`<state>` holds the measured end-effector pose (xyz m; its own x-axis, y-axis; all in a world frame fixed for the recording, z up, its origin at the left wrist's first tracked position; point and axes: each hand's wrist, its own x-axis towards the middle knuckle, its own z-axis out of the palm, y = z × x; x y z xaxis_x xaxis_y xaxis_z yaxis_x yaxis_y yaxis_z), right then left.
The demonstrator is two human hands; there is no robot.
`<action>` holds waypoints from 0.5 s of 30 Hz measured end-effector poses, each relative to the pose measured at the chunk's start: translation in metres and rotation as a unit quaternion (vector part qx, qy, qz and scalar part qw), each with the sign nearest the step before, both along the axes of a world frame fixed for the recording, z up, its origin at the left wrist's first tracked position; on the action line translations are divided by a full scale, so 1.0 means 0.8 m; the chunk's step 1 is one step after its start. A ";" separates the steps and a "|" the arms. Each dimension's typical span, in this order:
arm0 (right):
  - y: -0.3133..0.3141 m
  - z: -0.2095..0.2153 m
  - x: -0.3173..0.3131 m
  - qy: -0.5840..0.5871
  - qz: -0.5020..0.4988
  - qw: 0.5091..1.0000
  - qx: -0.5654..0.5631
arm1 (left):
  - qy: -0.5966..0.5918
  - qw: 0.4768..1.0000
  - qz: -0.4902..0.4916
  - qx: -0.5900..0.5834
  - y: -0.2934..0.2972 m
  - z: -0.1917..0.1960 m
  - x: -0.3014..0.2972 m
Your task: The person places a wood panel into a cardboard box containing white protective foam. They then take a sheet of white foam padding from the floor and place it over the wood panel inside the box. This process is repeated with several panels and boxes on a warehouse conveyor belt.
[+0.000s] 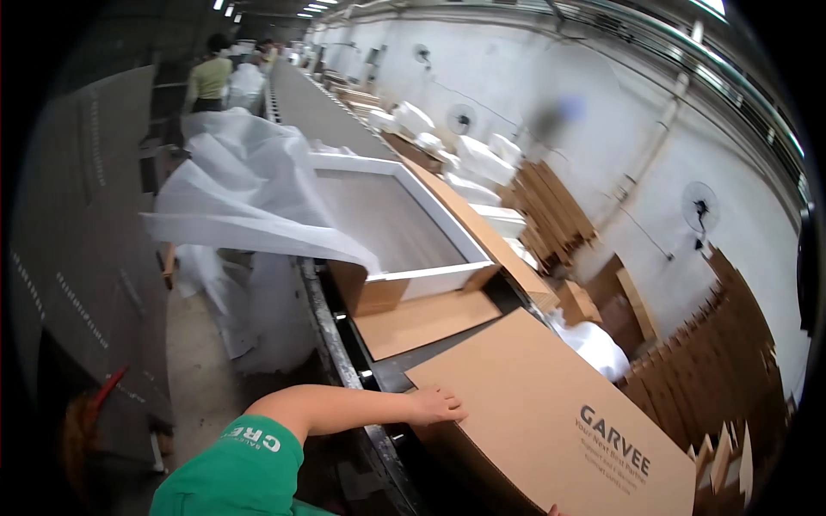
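A large brown cardboard box (525, 404) with dark printing on its top lies on the conveyor at the lower right. My left hand (437, 406) rests on its near-left top corner, fingers lying over the cardboard near the edge, the thumb hidden. Of my right hand (553, 510) only a fingertip shows, at the box's near edge by the bottom of the view. Beyond the box stands an open carton (430, 322) with its flap folded out toward me. Inside it sits a white-edged frame with a grey panel (387, 219), partly under white foam sheeting (249, 181).
The conveyor's metal rail (327, 331) runs away on the left. A tall grey stack of panels (95, 241) stands further left. Flattened cardboard (705, 370) and white foam pieces (486, 163) line the right wall. A person in a yellow top (209, 79) is far off.
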<state>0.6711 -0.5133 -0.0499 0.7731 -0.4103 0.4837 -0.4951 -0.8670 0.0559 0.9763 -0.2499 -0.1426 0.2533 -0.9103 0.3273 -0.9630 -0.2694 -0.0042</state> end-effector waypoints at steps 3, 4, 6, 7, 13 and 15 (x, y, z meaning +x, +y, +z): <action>-0.010 0.016 -0.007 0.057 -0.016 0.998 0.030 | -0.045 0.998 0.026 0.031 0.003 0.019 0.009; -0.016 0.023 -0.010 0.045 0.035 0.998 0.039 | -0.047 0.996 0.015 0.073 0.004 0.036 0.014; -0.022 0.043 -0.013 0.029 0.085 0.994 0.057 | -0.063 0.997 0.031 0.042 0.010 0.063 0.027; -0.020 0.063 -0.008 -0.006 0.138 0.986 0.091 | -0.075 0.997 0.037 0.004 0.010 0.082 0.037; -0.043 0.145 0.019 -0.078 0.225 0.970 -0.052 | -0.060 0.928 -0.008 -0.368 -0.010 0.259 0.073; -0.069 0.166 0.043 -0.099 0.216 0.952 -0.194 | -0.129 0.892 0.076 -0.427 -0.034 0.276 0.087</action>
<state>0.7053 -0.5686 0.0831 0.7065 0.1647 0.6883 -0.1316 -0.9250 0.3563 1.0459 -0.2767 0.0785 0.1688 -0.2619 0.9502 -0.9120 -0.4072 0.0498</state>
